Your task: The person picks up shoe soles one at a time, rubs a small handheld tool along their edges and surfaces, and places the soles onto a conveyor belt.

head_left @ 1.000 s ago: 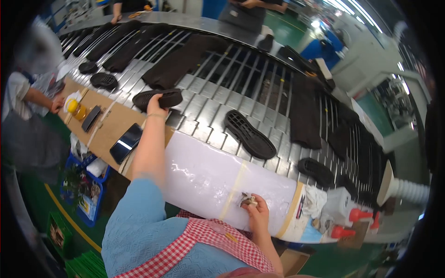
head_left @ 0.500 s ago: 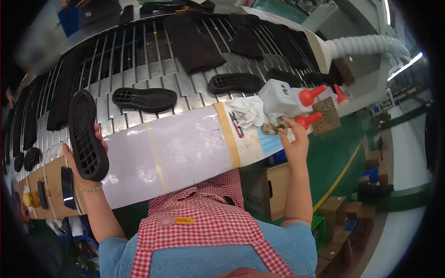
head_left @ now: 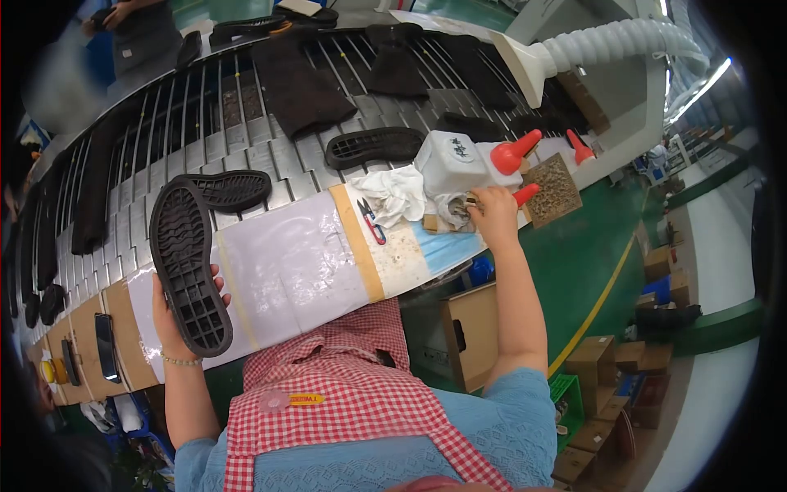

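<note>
My left hand [head_left: 178,324] grips a black shoe sole [head_left: 187,262] from beneath, its gridded tread side facing up. The fingertips show along the sole's right edge. At the bench's right part my right hand [head_left: 494,215] has its fingers pinched together over a small cup wrapped in crumpled film [head_left: 453,211]. A small brownish piece shows at those fingertips; its kind is unclear. Close by are a tan sponge block [head_left: 430,222], a white plastic jug [head_left: 451,162], a red nozzle cap [head_left: 516,152], a crumpled white cloth [head_left: 391,195] and red-handled thread snips [head_left: 371,221].
A slatted metal conveyor [head_left: 283,168] carries more soles [head_left: 373,148] and dark fabric pieces [head_left: 303,90] behind the bench. A phone [head_left: 106,348] lies at the left. One ribbed white duct [head_left: 615,45] hangs at the upper right. Another person [head_left: 143,37] stands across.
The view has shifted, and the conveyor items appear farther left. My left hand still holds the sole, now angled differently. My right hand has turned over the cup, fingers pointing left.
</note>
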The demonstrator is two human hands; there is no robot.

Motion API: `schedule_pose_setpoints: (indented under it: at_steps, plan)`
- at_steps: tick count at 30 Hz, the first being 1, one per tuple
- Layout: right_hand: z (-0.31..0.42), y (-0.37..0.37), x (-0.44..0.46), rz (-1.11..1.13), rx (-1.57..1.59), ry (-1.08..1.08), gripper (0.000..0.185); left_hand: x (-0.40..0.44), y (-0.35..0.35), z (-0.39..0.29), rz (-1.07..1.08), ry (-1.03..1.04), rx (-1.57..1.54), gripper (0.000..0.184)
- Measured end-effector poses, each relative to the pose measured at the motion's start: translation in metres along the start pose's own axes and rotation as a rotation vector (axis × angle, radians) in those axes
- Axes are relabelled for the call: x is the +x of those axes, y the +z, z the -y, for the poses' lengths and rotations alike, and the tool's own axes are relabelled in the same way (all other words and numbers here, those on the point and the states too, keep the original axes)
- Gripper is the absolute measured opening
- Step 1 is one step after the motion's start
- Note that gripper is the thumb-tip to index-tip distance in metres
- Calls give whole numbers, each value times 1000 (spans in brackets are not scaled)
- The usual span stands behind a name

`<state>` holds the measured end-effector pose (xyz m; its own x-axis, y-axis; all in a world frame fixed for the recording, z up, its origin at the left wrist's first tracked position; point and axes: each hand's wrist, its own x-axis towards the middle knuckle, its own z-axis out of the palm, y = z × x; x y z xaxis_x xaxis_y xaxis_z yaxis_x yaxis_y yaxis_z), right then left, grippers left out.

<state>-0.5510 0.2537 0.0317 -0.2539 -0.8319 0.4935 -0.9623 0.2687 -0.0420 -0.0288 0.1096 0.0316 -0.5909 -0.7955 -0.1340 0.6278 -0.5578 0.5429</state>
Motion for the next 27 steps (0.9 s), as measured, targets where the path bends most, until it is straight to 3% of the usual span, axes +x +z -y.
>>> schedule_pose_setpoints:
  at_steps: [7, 20, 27]
  plan:
    - [0, 4, 3, 128, 22, -55, 35, -1, 5, 12, -18, -46, -1, 71]
    - [-6, -14, -2, 57, 3, -26, 38, -2, -13, 29, -50, -233, -130, 73]
    - [-19, -4, -4, 96, 45, 2, 40, -4, -14, 28, -98, -187, -134, 69]
